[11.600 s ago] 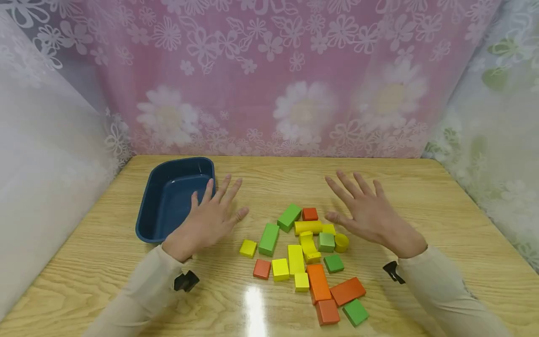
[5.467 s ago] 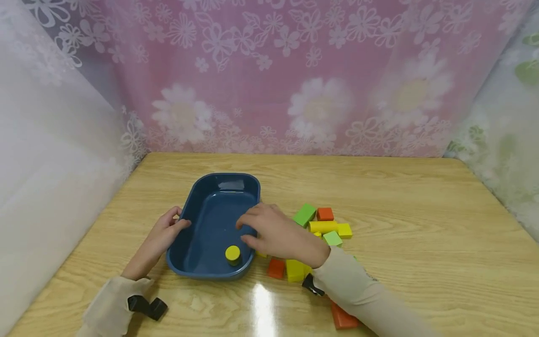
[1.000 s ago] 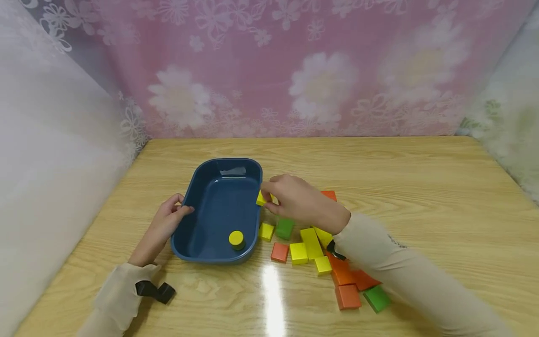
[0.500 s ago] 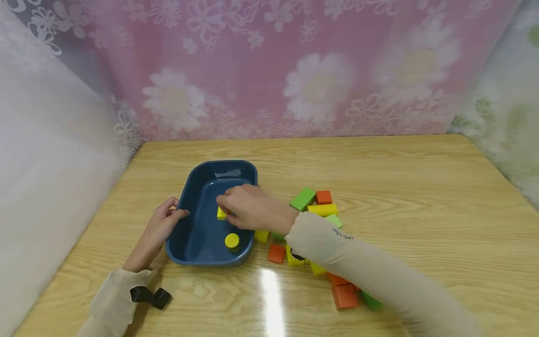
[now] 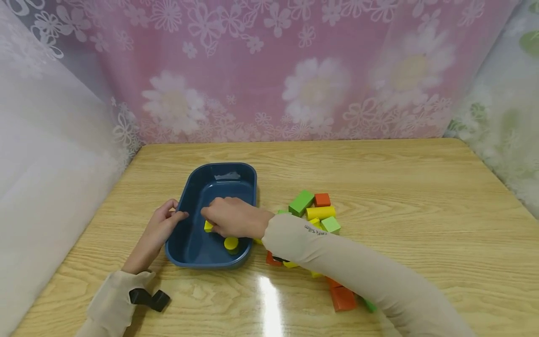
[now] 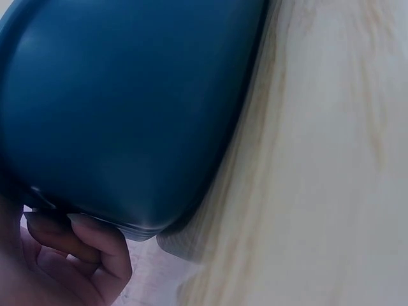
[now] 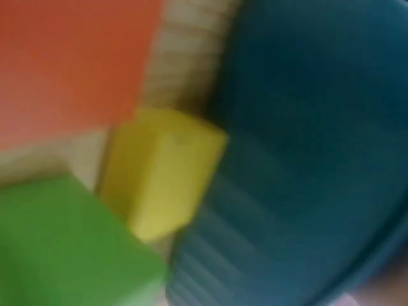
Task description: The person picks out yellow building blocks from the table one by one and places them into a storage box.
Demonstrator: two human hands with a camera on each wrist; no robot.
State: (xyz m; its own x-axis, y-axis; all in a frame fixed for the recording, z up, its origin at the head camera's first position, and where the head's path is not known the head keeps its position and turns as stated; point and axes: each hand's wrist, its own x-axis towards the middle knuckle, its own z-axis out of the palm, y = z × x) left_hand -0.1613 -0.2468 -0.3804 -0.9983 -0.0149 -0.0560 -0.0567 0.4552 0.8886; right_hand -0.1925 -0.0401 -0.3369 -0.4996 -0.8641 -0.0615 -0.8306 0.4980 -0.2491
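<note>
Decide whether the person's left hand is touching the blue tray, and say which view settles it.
Touching. In the left wrist view the left hand's fingers curl against the blue tray at its rim with no gap; the head view agrees, with the left hand on its left edge.

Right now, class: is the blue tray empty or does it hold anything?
Not empty: the blue tray holds a yellow cylinder, and the right hand grips a yellow block inside it.

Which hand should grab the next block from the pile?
Probably the right hand: the pile lies on its side, and it is already carrying a yellow block into the tray. The left hand grips the tray's rim.
</note>
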